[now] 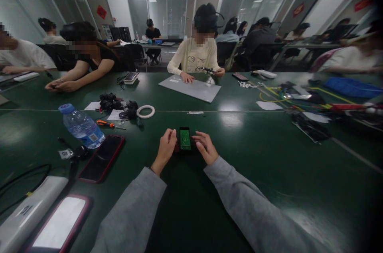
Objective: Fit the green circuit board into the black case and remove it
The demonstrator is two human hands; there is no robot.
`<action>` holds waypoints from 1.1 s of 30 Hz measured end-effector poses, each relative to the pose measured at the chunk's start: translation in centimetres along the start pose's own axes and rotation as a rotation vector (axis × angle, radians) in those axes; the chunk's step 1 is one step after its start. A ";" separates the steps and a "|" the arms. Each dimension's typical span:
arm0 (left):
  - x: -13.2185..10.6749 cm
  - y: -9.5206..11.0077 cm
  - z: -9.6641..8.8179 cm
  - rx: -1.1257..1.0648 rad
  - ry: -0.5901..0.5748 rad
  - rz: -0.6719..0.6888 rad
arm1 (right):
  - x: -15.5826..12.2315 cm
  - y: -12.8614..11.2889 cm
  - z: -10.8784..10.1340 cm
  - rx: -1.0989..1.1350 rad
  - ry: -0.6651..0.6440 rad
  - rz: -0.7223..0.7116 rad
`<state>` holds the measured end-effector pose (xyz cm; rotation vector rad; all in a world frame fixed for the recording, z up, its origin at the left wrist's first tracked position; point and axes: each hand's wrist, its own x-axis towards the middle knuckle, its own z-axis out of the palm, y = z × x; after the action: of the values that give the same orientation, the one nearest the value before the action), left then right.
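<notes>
A green circuit board (185, 140) sits in a small black case (184, 129) on the table in front of me. My left hand (166, 147) is just left of the case, its fingers curled and thumb up. Something small and dark red shows beside those fingers, but I cannot make out what it is. On the other side, my right hand (206, 147) has its fingers apart. Its fingertips reach toward the right edge of the case; whether they touch it, I cannot tell.
Left of me are a water bottle (82, 127), a red-edged phone (102, 159), an orange screwdriver (109, 124), a second phone (60, 223) and a white power bank (34, 209). Ahead lie black cable bundles (110, 102), a white ring (145, 111) and a grey panel (191, 87) under a person's hand.
</notes>
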<state>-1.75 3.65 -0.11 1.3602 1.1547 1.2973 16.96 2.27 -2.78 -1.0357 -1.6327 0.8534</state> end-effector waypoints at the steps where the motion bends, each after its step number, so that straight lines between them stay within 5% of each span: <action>1: -0.1 0.1 0.0 0.007 -0.012 0.007 | -0.1 0.0 0.0 -0.038 -0.038 -0.017; 8: -0.3 0.6 0.2 0.031 -0.155 0.063 | -0.2 -0.1 0.6 -0.371 -0.125 -0.107; 16: 0.4 0.4 -0.6 0.168 0.208 0.214 | -0.4 -0.5 0.3 -0.364 -0.138 -0.097; 27: 0.6 0.3 -0.2 0.085 -0.038 0.125 | -0.3 -1.2 0.2 -0.346 -0.132 -0.119; 30: 0.5 0.5 -0.1 0.072 -0.047 0.129 | -0.1 -0.8 0.2 -0.448 -0.065 -0.161; 33: 0.6 0.4 -0.3 0.079 0.051 0.131 | 0.2 0.0 -0.2 -0.526 0.183 -0.180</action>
<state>-1.99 4.22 0.43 1.4892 1.1786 1.3985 17.13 2.47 -2.62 -1.2552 -1.8004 0.1978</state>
